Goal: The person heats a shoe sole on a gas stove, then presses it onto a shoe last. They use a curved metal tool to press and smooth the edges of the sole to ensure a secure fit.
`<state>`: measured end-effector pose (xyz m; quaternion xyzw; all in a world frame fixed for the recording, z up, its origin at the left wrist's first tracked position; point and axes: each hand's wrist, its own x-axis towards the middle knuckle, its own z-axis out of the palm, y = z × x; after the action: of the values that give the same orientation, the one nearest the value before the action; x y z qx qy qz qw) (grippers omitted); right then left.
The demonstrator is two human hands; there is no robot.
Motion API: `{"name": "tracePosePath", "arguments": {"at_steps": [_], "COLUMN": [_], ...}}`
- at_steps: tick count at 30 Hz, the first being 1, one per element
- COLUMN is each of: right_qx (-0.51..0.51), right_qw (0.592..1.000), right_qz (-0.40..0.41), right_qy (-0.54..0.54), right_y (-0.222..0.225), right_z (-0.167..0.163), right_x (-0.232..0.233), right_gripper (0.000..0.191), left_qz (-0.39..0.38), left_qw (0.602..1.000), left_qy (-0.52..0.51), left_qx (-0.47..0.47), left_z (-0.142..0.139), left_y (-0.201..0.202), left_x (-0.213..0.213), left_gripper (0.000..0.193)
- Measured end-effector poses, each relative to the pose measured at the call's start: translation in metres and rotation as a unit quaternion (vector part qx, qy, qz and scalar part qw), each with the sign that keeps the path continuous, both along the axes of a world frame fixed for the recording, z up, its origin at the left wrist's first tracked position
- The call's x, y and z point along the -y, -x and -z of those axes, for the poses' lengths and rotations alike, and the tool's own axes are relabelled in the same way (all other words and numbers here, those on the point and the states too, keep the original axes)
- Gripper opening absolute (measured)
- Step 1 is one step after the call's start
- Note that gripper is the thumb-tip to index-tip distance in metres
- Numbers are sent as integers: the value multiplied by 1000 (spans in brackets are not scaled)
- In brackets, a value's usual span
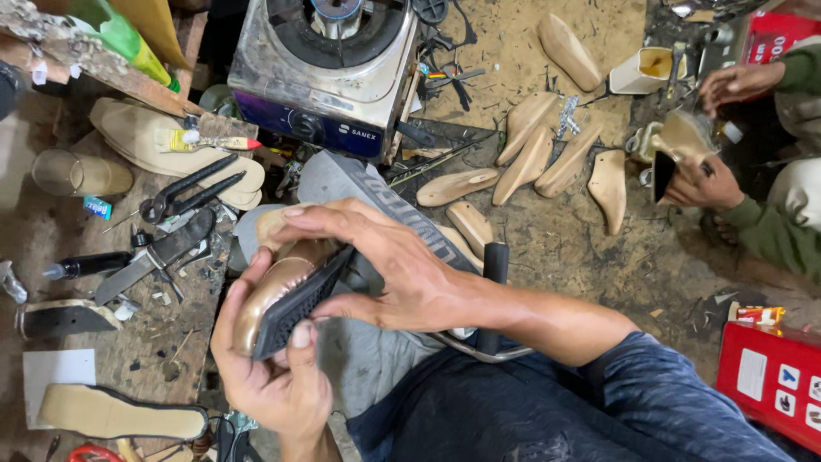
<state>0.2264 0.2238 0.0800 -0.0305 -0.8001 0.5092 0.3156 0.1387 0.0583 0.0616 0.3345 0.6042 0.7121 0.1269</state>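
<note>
Bronze leather shoe with black ribbed sole (278,299) clamped firmly in left hand (269,376), right hand (385,265) pressing over it — sole edge likely to slip or lift if pressure skews.

Shoe workshop: wooden lasts (530,150), pincers (184,192), soles (120,412).

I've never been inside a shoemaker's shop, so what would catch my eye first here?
At centre, the left hand and right hand grip a shiny bronze shoe with a black sole. Pale wooden shoe forms lie scattered on the dirty floor beyond. At upper right, another person's hands work on a second shoe.
</note>
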Motion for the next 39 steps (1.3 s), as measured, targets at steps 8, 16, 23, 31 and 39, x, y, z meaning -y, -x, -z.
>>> {"name": "tracePosePath", "arguments": {"at_steps": [8,16,23,31,39], "right_qx": [-4,-5,-18,0,5], "right_qw": [1000,999,997,995,994], "right_qz": [-12,-1,29,-17,-38], "right_qy": [-23,-47,-70,-97,-100], "right_y": [-10,-12,-5,5,9], "right_z": [1,-1,-7,-17,-24], "right_x": [11,23,36,34,31], "right_gripper": [52,53,48,37,36], "left_qz": [80,61,70,72,61], "left_qw": [982,976,976,973,973], "left_qy": [136,160,147,135,132], "left_qx": [-99,-133,-146,-172,-179], "left_z": [-39,-53,-52,-51,-50], "left_y": [10,5,14,19,20], "left_x": [24,21,30,36,36], "left_gripper": [52,50,57,53,46]}}
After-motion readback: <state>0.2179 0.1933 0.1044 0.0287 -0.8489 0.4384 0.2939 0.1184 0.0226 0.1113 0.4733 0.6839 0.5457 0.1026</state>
